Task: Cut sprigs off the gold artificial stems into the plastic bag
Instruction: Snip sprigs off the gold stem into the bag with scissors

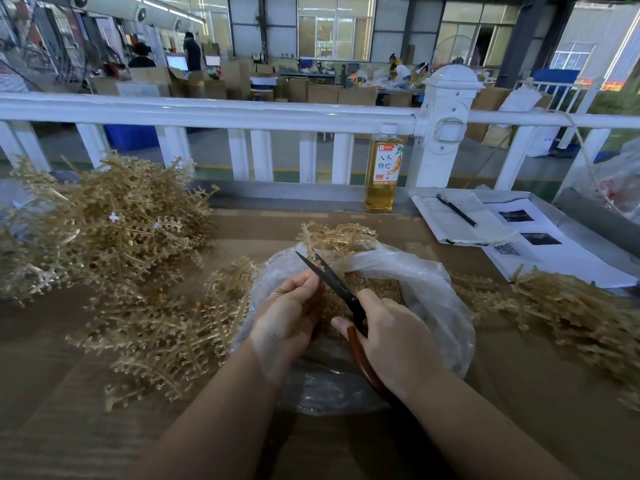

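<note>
The right hand has its grip curled round the red-brown handles of the scissors, whose dark blades are slightly parted and point up and to the left over the mouth of the bag. Beside it the left hand has its fingers curled, the tips pressed together right against the lower blade; what they pinch is too small to make out. Both hands hang over the open bag, a clear, crumpled plastic sack lying on the table, its inside holding a heap of small gold cuttings. The stems are pale gold plastic, thin and branching, with short side sprigs tipped with tiny knobs. A large tangled pile of them lies on the left of the table, with a looser spread reaching to the bag's left edge. A smaller bunch sits just behind the bag's far rim, and another pile lies to the right of the bag. Farther back, a bottle of amber liquid with a white cap stands upright at the table's far edge, against a white railing. To its right lies an open notebook with a black pen across it, and printed sheets just beside it. Beyond the railing is a workshop floor with cardboard boxes and people at far benches.
</note>
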Demonstrator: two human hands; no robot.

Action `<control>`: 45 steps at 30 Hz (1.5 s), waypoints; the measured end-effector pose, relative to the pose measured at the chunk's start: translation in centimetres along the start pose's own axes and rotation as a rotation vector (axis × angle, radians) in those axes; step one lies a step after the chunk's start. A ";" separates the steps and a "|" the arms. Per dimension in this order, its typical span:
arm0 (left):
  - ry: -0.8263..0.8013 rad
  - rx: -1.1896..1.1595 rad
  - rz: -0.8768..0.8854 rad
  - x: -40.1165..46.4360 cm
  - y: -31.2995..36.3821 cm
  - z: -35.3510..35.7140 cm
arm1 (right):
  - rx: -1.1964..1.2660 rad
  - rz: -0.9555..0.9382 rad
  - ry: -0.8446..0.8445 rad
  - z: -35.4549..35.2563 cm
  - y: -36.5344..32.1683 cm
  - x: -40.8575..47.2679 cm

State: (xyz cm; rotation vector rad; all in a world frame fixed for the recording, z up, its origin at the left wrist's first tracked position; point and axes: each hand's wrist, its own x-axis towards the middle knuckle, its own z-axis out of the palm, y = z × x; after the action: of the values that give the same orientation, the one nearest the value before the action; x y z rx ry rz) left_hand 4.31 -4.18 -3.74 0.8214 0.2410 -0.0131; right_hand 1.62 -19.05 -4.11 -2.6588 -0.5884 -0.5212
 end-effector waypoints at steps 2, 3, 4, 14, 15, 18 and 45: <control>-0.015 0.012 -0.014 0.0 0.1 -0.1 | 0.021 -0.004 -0.009 0.1 0.0 0.1; -0.021 0.018 -0.022 -0.1 0.2 -0.1 | 0.025 -0.009 -0.012 0.1 0.0 0.2; -0.023 0.022 -0.029 -0.1 0.3 -0.1 | 0.022 -0.012 -0.016 0.0 0.0 0.2; 0.019 0.047 0.006 -0.1 0.4 0.4 | -0.008 0.012 -0.033 -0.1 0.3 0.1; 0.028 0.041 0.025 -0.1 0.4 0.5 | -0.009 0.014 -0.036 -0.2 0.3 0.1; 0.077 0.028 0.106 -0.2 0.3 0.7 | -0.004 0.017 -0.043 -0.2 0.3 0.1; 0.079 0.005 0.005 -0.4 0.8 0.6 | -0.031 0.017 -0.021 0.0 0.5 0.0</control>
State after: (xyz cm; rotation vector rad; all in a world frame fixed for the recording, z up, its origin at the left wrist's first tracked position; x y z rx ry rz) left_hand 4.14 -4.10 -2.70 0.8281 0.3135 0.0233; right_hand 1.86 -19.46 -4.26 -2.6992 -0.5671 -0.5017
